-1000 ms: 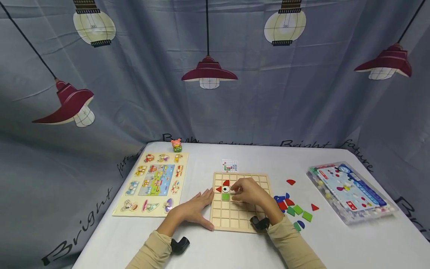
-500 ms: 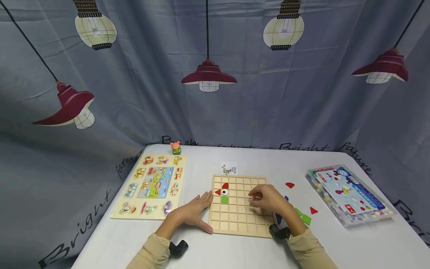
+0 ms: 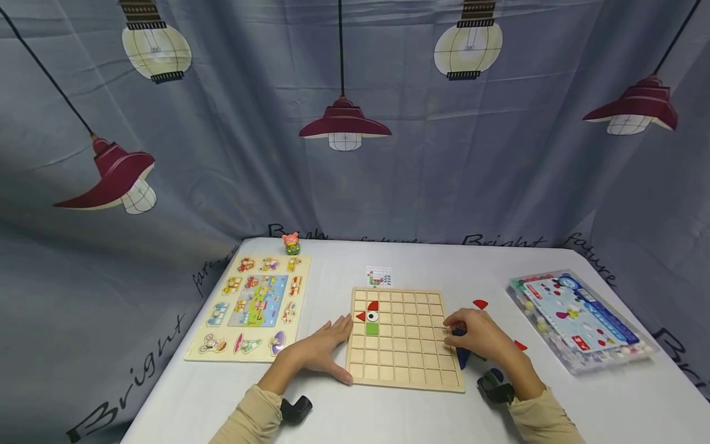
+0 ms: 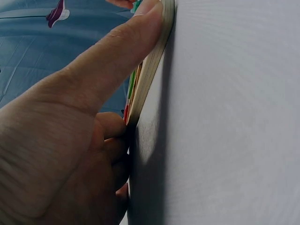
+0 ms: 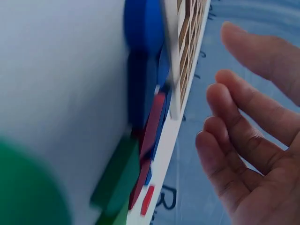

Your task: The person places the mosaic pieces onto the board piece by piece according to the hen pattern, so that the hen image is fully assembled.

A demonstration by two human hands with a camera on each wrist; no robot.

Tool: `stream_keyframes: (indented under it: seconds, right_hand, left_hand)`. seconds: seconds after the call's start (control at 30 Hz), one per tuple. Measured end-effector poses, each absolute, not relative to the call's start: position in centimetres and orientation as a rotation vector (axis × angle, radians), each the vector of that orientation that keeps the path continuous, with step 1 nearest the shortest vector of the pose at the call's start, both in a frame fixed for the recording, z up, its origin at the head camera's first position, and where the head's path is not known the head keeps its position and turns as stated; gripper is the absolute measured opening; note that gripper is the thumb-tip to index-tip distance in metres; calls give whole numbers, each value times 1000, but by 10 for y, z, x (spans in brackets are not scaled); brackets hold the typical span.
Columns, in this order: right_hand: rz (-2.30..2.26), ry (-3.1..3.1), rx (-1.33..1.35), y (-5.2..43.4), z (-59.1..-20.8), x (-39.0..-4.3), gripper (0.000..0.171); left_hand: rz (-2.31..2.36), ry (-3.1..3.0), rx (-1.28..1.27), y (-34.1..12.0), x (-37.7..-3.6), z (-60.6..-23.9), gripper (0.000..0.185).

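Note:
The wooden grid board (image 3: 410, 345) lies flat at mid-table. In its upper left cells sit a red quarter-round piece (image 3: 373, 306), a red triangle (image 3: 360, 316), a white tile with a black eye dot (image 3: 373, 317) and a green square (image 3: 372, 329). My left hand (image 3: 318, 351) rests along the board's left side, thumb spread, touching the edge (image 4: 152, 61). Over the right edge hovers my right hand (image 3: 477, 333), fingers loosely bent, nothing between them in the right wrist view. Below it are blue (image 5: 143, 28), red (image 5: 152, 122) and green pieces (image 5: 117, 173), partly hidden in the head view.
A small pattern card (image 3: 378, 277) lies beyond the board. To the left is a picture puzzle board (image 3: 302, 290), with a pink-headed figurine (image 3: 291, 243) behind it. A clear plastic box (image 3: 577, 320) stands at right. Loose red pieces (image 3: 480, 304) lie between.
My right hand has drawn back rightward from beside the green square, across the board, to the loose pieces at its right edge. The left hand stays at the left edge.

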State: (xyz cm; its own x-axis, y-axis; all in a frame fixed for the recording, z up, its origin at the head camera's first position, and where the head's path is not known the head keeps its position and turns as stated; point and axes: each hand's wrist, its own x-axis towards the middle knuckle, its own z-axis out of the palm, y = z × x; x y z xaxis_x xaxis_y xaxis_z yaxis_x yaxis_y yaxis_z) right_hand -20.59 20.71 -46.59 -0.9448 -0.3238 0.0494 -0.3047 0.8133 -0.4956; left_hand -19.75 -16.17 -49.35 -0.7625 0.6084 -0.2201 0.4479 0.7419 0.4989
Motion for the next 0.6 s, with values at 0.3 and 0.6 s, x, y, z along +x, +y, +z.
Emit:
stream_keyframes:
  seconds: [0.3,0.6]
  right_hand:
    - [-735,2918,-326,242,-466,-208,39]
    - [-673,2846,-192,264,-467,-212,50]
  left_hand:
    - [606,2581,820,-158,-201,-491,122]
    - [617,2580,803,-159,-199,-495,123]
